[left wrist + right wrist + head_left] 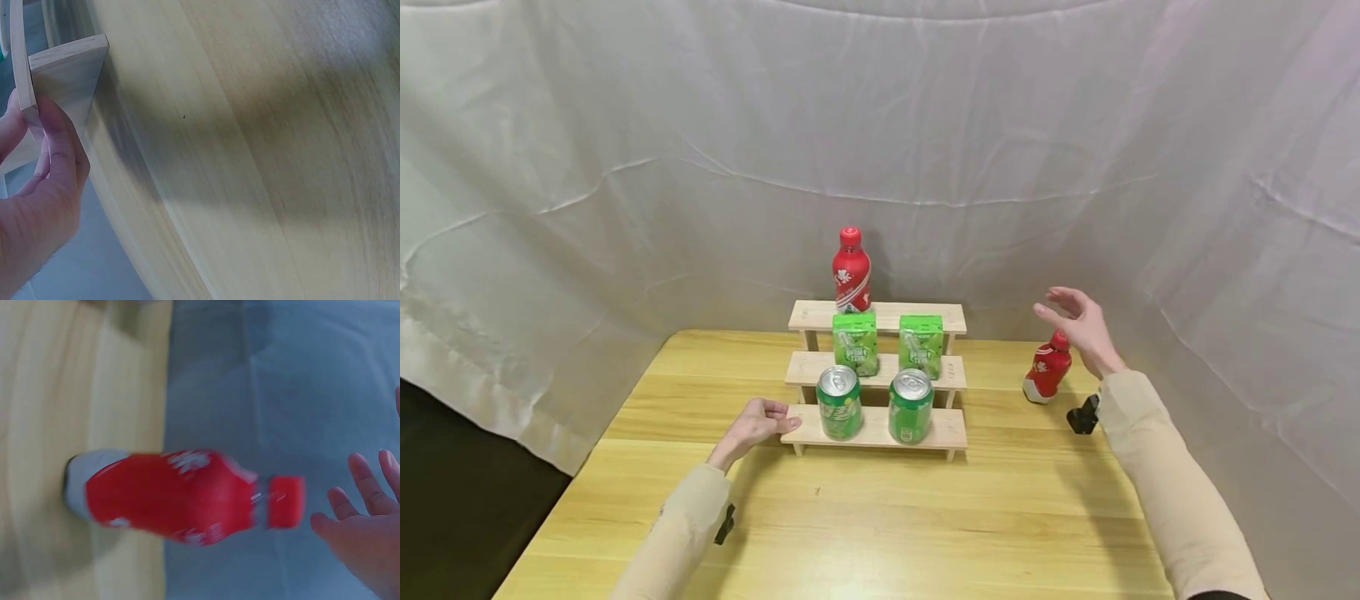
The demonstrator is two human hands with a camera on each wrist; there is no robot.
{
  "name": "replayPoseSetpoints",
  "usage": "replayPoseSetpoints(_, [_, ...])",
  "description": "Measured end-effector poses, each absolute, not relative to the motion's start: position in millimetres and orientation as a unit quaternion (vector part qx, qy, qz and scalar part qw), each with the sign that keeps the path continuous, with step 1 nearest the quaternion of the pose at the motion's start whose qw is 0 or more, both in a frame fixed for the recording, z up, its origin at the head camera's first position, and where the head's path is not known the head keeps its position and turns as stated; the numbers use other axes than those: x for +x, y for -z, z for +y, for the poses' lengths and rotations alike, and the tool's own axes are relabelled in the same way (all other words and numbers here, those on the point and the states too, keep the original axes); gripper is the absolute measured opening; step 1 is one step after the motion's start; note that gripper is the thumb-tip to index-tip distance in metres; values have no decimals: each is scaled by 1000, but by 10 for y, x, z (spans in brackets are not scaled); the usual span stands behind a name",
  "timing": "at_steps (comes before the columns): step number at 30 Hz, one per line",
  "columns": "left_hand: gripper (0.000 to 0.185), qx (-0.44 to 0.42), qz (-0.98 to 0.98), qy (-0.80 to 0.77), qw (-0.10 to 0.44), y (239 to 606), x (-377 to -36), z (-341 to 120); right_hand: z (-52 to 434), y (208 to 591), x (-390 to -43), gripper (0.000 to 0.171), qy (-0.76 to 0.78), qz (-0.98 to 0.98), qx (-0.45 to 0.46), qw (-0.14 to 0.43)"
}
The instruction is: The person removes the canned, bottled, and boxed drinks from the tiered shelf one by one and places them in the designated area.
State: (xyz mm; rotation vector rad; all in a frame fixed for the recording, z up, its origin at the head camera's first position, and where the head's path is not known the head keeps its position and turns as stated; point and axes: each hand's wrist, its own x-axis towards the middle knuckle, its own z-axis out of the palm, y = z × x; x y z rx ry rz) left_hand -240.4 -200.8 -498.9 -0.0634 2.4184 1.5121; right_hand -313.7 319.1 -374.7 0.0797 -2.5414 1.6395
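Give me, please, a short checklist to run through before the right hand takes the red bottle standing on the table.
1. Right hand free to grasp: ok, its fingers are spread and hold nothing.
2. Red bottle on the table upright and capped: ok.
3. Space around that bottle: ok, nothing stands close beside it.
4. Left hand steadying the wooden stepped shelf: ok, its fingers grip the end of the lowest step.
5. Open spot on the top step beside the other red bottle: ok, the right half is bare.
6. Whether the bottle is full or heavy: cannot tell.
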Motion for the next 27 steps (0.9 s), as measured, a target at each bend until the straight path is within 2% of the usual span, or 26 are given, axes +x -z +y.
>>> replayPoseSetpoints(8, [60,-23,838,-523,151,4978,-2415,-2012,2952,3295,-3264,74,-527,-847,55,41])
replayPoseSetpoints(16, [58,-23,841,-519,150,4982,-2419,-2011,2529,2901,-3391,67,-521,-848,99,-7])
replayPoseSetpoints(27, [57,-20,841,-518,156,4964,-2405,-2027,1810,2718,-3530,60,-513,-842,162,-32])
